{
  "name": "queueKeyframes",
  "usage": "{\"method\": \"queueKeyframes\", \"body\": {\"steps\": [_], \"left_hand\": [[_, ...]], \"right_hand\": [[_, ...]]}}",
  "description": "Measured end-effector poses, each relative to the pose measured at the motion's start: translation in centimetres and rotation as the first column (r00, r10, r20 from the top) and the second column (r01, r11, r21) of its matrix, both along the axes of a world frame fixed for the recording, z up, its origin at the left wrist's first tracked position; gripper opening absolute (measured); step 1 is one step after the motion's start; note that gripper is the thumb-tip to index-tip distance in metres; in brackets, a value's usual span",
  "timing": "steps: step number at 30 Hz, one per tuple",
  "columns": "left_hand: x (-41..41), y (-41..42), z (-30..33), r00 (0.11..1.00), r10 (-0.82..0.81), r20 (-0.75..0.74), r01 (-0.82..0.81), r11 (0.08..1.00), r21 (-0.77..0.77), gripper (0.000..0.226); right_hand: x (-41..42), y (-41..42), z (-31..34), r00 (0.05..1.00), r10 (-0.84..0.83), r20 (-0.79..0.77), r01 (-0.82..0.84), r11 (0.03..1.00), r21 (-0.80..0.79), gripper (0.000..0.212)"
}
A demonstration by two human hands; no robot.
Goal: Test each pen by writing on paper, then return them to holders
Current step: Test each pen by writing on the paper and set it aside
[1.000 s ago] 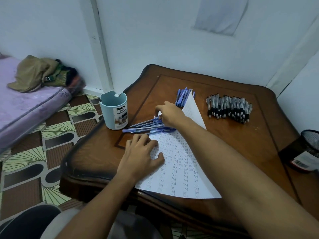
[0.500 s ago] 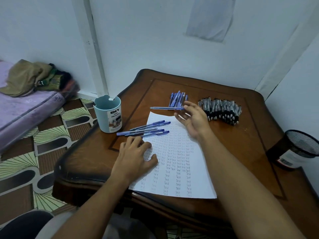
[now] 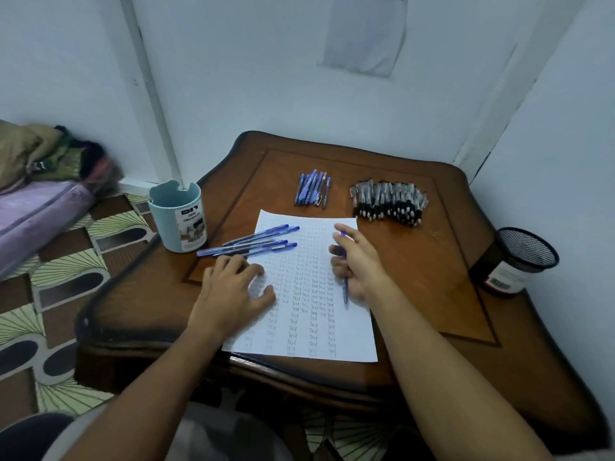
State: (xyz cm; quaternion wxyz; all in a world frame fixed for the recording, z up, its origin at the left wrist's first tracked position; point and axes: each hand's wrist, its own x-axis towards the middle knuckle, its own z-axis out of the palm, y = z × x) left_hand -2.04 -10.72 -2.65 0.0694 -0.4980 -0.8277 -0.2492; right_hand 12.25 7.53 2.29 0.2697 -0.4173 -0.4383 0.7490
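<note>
A white sheet of paper (image 3: 301, 341) covered in columns of the word "Test" lies on the wooden table (image 3: 432, 277). My left hand (image 3: 229, 294) presses flat on its left side. My right hand (image 3: 357, 266) holds a blue pen (image 3: 345, 292) over the sheet's right side, tip pointing down toward me. Several blue pens (image 3: 253, 242) lie loose across the paper's upper left corner. Beyond the sheet sit a small bunch of blue pens (image 3: 312, 188) and a big pile of black-and-clear pens (image 3: 389, 201). A light blue holder (image 3: 178, 217) stands at the left, a black mesh holder (image 3: 517, 261) at the right.
The table stands in a corner between white walls. On the left lie a patterned floor (image 3: 66, 261) and a purple mattress (image 3: 30, 217) with bundled cloth on it. A grey sheet (image 3: 366, 31) hangs on the back wall.
My right hand went from the loose pens to the blue bunch, took one pen and brought it back over the paper. The left hand stayed on the sheet.
</note>
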Motion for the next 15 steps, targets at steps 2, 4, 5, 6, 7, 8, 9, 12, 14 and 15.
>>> {"method": "queueKeyframes", "body": {"steps": [2,4,5,6,7,8,9,12,14,15], "left_hand": [[0.0,0.0,0.1,1.0,-0.002,0.002,0.002,1.0,-0.005,0.053],[0.1,0.0,0.2,1.0,-0.003,0.011,0.003,1.0,-0.008,0.054],[0.2,0.0,0.2,1.0,-0.002,0.012,0.002,1.0,-0.009,0.054],[0.2,0.0,0.2,1.0,-0.001,0.011,0.001,1.0,-0.008,0.054],[0.2,0.0,0.2,1.0,0.0,0.01,0.0,1.0,-0.006,0.054],[0.2,0.0,0.2,1.0,0.002,0.01,-0.001,1.0,-0.003,0.054],[0.2,0.0,0.2,1.0,0.003,0.009,-0.003,1.0,0.0,0.053],[0.1,-0.1,0.2,1.0,0.006,0.003,-0.006,1.0,0.001,0.053],[0.2,0.0,0.1,1.0,0.006,0.001,-0.006,1.0,0.004,0.052],[0.2,0.0,0.0,1.0,0.007,-0.002,-0.007,1.0,0.01,0.051]], "right_hand": [[0.4,-0.3,0.1,1.0,-0.006,-0.007,0.006,1.0,-0.002,0.011],[0.8,-0.4,0.1,0.998,-0.033,-0.059,0.031,0.999,-0.036,0.008],[1.0,-0.5,0.1,0.993,-0.048,-0.105,0.041,0.997,-0.061,0.01],[1.2,-0.5,0.0,0.985,-0.058,-0.163,0.043,0.995,-0.091,0.015],[1.4,-0.6,0.0,0.973,-0.059,-0.222,0.032,0.992,-0.125,0.019],[1.6,-0.8,0.0,0.962,-0.054,-0.266,0.015,0.989,-0.146,0.018],[1.8,-1.0,-0.1,0.96,-0.038,-0.278,-0.001,0.99,-0.142,0.016],[2.6,-1.4,-0.6,0.99,0.012,-0.143,-0.01,1.0,0.011,0.016],[3.2,-1.3,-0.7,0.998,0.037,-0.06,-0.029,0.992,0.126,0.015],[3.5,-1.1,-0.8,0.998,0.045,-0.043,-0.038,0.987,0.157,0.015]]}}
